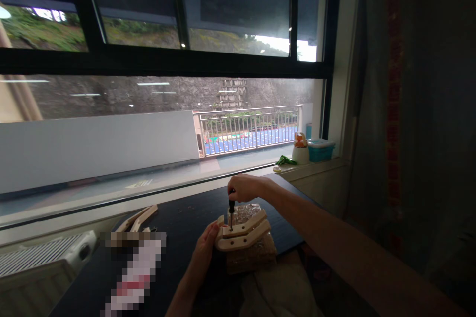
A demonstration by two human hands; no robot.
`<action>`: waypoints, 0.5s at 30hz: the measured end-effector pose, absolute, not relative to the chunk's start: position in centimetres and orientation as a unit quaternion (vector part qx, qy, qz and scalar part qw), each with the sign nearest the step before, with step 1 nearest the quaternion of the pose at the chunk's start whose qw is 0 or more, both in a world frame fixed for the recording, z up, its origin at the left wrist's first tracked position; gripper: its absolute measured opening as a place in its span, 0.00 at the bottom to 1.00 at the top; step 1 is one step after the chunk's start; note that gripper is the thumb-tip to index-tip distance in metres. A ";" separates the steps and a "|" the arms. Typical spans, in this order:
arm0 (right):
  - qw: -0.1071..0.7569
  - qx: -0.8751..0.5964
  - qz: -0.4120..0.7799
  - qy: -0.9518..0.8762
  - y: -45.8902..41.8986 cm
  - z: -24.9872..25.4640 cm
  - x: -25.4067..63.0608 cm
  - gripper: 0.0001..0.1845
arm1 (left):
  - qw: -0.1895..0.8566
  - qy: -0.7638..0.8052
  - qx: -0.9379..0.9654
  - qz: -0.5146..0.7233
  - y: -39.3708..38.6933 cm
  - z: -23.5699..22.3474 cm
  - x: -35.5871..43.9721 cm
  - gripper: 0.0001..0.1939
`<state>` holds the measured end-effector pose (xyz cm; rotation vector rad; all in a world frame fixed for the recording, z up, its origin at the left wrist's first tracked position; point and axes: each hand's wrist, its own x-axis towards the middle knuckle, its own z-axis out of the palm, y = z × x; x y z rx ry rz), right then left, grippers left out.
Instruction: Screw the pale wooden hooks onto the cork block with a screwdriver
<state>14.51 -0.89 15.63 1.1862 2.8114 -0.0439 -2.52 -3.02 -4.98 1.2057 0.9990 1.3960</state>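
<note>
My right hand (243, 188) is closed round the dark handle of a screwdriver (231, 206), which stands upright. Its tip meets one of several dark holes in a pale wooden piece (243, 240) made of two bent side bars joined at a rounded end. That rounded end is gripped by my left hand (207, 241), fingers curled at its left side. Under the wooden piece lies a block wrapped in shiny clear plastic (253, 260). What exactly sits in the hole below the tip is too small to tell.
More bent wooden pieces (139, 219) lie at the left of the dark table (178, 223), near a blurred-out pale item (136, 272). A radiator (48, 255) stands at left. The windowsill holds a teal box (320, 150), a white pot (300, 153) and a green cloth-like thing (285, 160).
</note>
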 end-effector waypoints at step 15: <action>0.036 0.353 -0.010 0.935 -1.0 15.6 14.4 0.15 | 0.495 0.416 0.502 0.574 -3.0 -5.0 -2.6 0.29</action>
